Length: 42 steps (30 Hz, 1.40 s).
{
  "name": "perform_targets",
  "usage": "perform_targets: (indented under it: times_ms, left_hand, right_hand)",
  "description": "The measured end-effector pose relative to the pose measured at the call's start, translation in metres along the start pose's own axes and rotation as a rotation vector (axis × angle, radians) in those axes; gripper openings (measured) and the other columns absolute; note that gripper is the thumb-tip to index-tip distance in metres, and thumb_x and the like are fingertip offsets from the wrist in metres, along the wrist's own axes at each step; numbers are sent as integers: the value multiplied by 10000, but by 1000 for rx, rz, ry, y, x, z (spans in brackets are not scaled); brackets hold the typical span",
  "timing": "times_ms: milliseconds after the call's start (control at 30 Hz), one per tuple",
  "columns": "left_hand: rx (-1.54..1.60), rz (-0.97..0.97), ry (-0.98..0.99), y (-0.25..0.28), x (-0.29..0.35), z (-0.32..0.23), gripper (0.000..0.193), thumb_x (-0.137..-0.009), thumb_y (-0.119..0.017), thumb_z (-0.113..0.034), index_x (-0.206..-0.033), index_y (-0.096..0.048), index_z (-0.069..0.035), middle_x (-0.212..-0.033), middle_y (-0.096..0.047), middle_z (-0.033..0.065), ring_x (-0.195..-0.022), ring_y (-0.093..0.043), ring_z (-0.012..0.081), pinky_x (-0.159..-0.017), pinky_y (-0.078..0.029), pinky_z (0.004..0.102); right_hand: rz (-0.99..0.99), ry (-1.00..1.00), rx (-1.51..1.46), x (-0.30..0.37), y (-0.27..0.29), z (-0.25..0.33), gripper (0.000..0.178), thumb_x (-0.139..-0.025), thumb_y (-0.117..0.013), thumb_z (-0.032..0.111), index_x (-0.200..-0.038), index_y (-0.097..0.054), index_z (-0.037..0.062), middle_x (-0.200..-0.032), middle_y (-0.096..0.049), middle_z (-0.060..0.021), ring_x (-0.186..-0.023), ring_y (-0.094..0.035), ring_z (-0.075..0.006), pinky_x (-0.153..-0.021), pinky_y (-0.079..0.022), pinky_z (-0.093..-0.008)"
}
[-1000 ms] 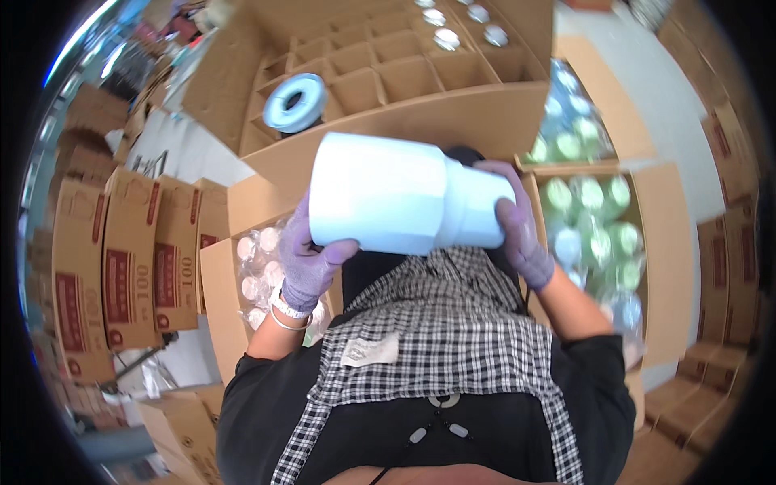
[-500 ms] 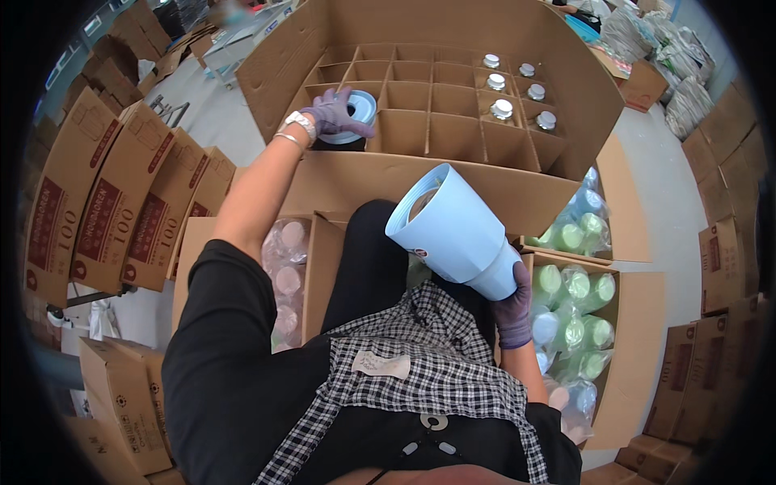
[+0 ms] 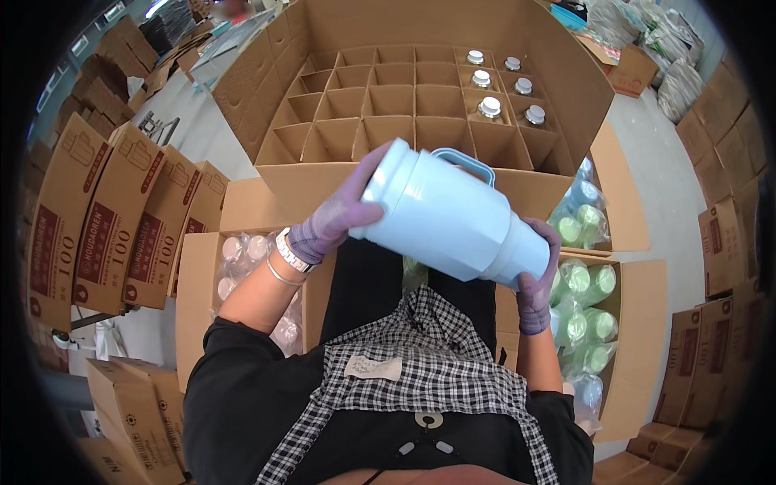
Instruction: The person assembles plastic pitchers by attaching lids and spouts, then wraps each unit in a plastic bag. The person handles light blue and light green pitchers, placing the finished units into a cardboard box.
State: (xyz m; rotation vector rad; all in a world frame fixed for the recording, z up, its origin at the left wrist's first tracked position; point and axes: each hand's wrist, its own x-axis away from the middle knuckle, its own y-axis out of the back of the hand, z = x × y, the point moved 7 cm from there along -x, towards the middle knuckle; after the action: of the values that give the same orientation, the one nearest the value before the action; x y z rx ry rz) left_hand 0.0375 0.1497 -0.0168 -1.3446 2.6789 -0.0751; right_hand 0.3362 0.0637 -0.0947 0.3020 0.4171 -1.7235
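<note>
Glossy light-blue tapered tumbler (image 3: 449,218), head view: held aslant above the lap, wide end left and far, narrow base right and near. Material unclear. Light-blue looped handle (image 3: 469,159) on the far side, untouched. Band around the wide end, probably a seated lid; cannot tell how tight.

Purple-gloved left hand (image 3: 343,212): gripping the wide end, thumb on near side, other fingers partly hidden, exact curl cannot be told. Purple-gloved right hand (image 3: 537,284): wrapped around the narrow base, fingers narrow on it.

Step in hand, judged: two-handed work at the wide end. Next move, judged: calls for firm support at the base, no slipping on the glossy wall.

Far: brown cardboard box with grid dividers (image 3: 420,24), round white-topped containers (image 3: 488,107) in right-hand cells. Near right: green-topped cups bagged in clear plastic (image 3: 600,325). Near left: pink-topped cups, likewise bagged (image 3: 232,248).
</note>
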Motion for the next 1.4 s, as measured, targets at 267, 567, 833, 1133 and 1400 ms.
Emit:
perform_targets:
  times_ms: [267,567,833,1133,1400]
  left_hand:
    - [-37,-103,-103,-12,22,-1,1225,-729,-769,-592,-1637,-179,-21,-1606,-331,198,-1496,-341,320,-1233,-265,464]
    - [-272,-140,-324,-8,37,-13,1303,-624,-834,-568,-1639,-198,-55,-1651,-248,231,-1511,-314,365,-1221,-281,493]
    - [-806,-22,-681,-19,56,-34,1494,-499,-878,-543,-1653,-46,-89,-1633,-202,295,-1517,-258,457,-1215,-251,561]
    - [274,-36,89,24,106,44,1073,-764,-881,-487,-1583,-357,-34,-1506,-532,133,-1382,-516,260,-1149,-431,416]
    - [437,-217,248,19,81,43,814,-967,-541,-591,-1511,-453,8,-1434,-596,180,-1300,-599,280,-1102,-491,411]
  right_hand:
    - [5,48,20,10,-10,0,995,-711,-826,641,-1402,-422,49,-1368,-512,-150,-1257,-531,-286,-1089,-439,-458]
    - [83,-234,-320,13,-26,5,899,-840,-726,600,-1474,-371,71,-1448,-481,-157,-1324,-505,-300,-1133,-413,-461]
    - [49,-410,-524,11,-43,8,819,-882,-744,422,-1524,-360,89,-1419,-510,-156,-1311,-524,-306,-1133,-424,-457]
    - [180,547,64,6,-45,95,1062,-697,-915,506,-1500,-302,176,-1458,-390,-213,-1243,-551,-357,-1025,-522,-498]
    - [486,1021,593,27,-81,132,962,-708,-908,531,-1452,-354,277,-1428,-409,-197,-1224,-567,-406,-997,-535,-552]
